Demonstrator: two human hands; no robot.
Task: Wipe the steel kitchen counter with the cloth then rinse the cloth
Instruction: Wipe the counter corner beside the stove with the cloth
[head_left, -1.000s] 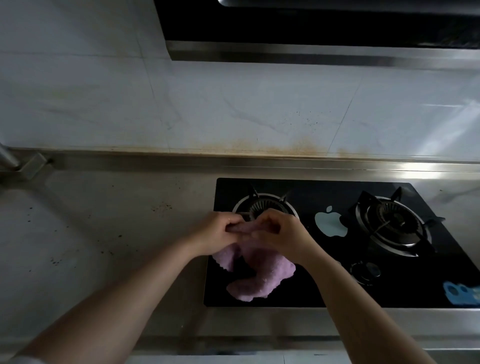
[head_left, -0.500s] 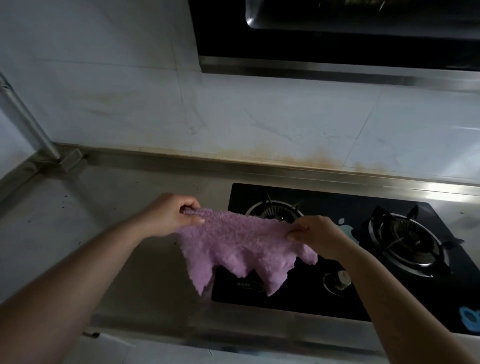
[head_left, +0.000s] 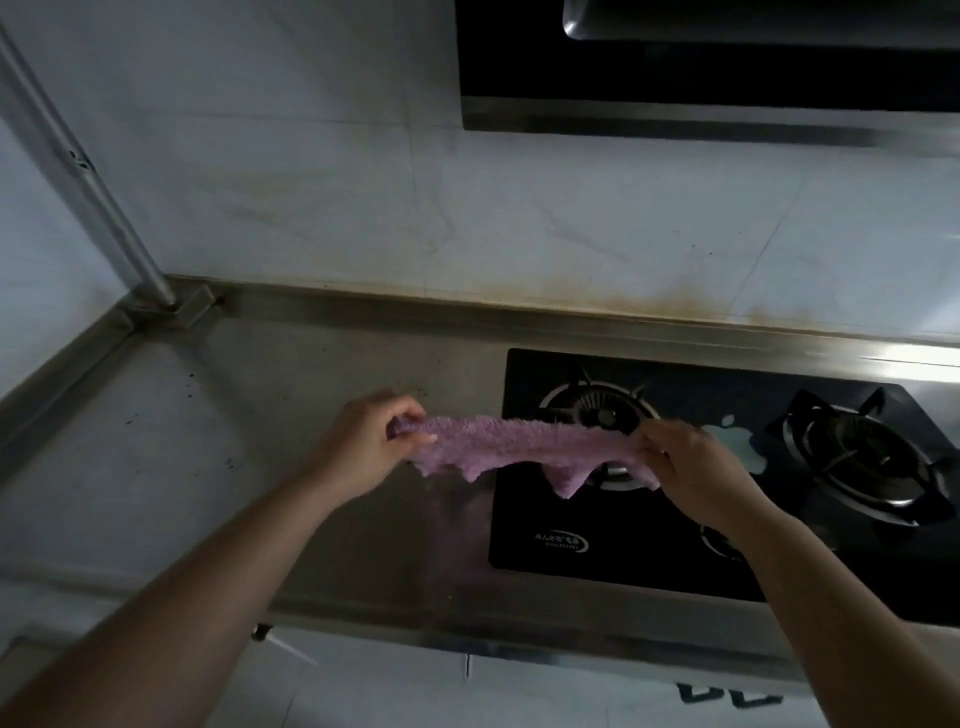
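A fluffy purple cloth (head_left: 519, 447) is stretched out level between my two hands, above the join of counter and stove. My left hand (head_left: 363, 447) pinches its left end over the steel counter (head_left: 218, 467). My right hand (head_left: 696, 467) pinches its right end over the left burner. The cloth's lower edge hangs in short ragged points. The counter is dull steel, with dark specks scattered over its left part.
A black glass gas stove (head_left: 623, 540) with two burners is set into the counter on the right. A range hood (head_left: 727, 78) hangs above it. A steel post (head_left: 88, 182) rises from the back left corner. The tiled wall (head_left: 363, 208) shows brown stains.
My hands drew apart and spread the bunched cloth, then tilted it flatter, so less of it hangs down now. The view has shifted left and closer.
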